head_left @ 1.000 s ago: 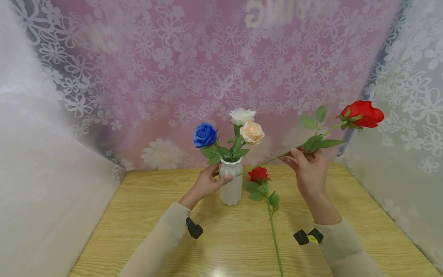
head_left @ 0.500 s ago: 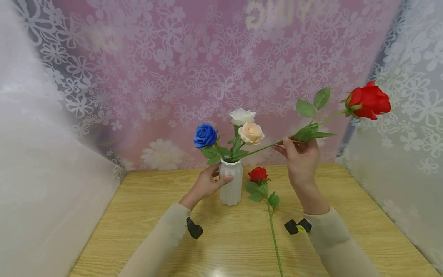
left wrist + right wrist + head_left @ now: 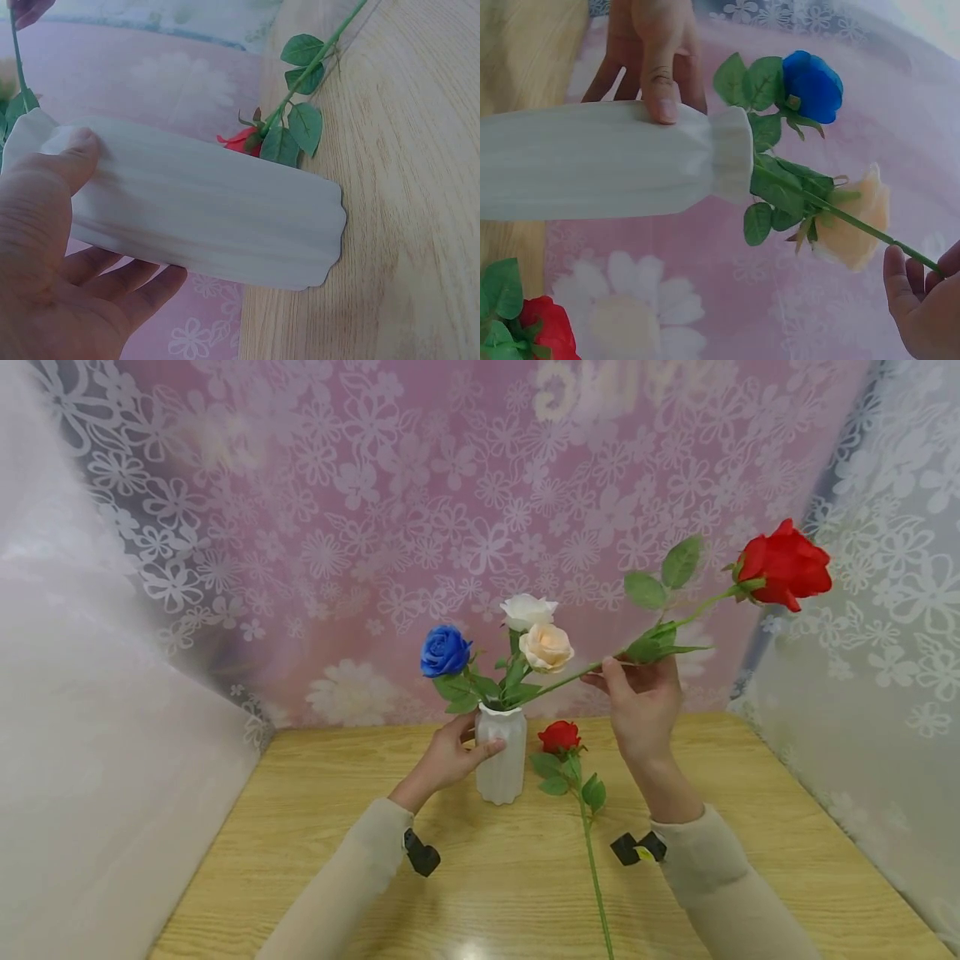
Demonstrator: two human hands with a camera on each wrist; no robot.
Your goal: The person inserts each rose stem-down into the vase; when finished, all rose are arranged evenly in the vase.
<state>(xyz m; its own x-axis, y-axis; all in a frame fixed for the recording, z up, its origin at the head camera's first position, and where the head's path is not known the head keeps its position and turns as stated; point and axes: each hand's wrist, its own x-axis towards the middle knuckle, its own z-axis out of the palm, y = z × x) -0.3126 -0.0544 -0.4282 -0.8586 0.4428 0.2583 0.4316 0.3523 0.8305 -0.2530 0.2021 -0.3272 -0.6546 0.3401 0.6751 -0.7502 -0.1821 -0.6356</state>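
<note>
A white fluted vase (image 3: 501,768) stands upright on the table, and my left hand (image 3: 447,756) grips its upper part, thumb across the front. A blue rose (image 3: 445,651), a white rose (image 3: 528,611) and a peach rose (image 3: 546,648) rise from its mouth. My right hand (image 3: 648,702) pinches the green stem of a long red rose (image 3: 785,566), its bloom up and to the right. That stem slants down leftward, its lower end at the vase mouth among the leaves. In the right wrist view the stem (image 3: 855,225) crosses in front of the peach rose.
A second red rose (image 3: 560,738) lies on the wooden table (image 3: 480,877) right of the vase, its stem running toward the front edge. Flower-patterned pink sheeting (image 3: 375,527) hangs behind. Pale sheets close off both sides.
My right hand has moved left and up, bringing the held red rose's stem end from in front of the vase to its mouth. My left hand stays on the vase.
</note>
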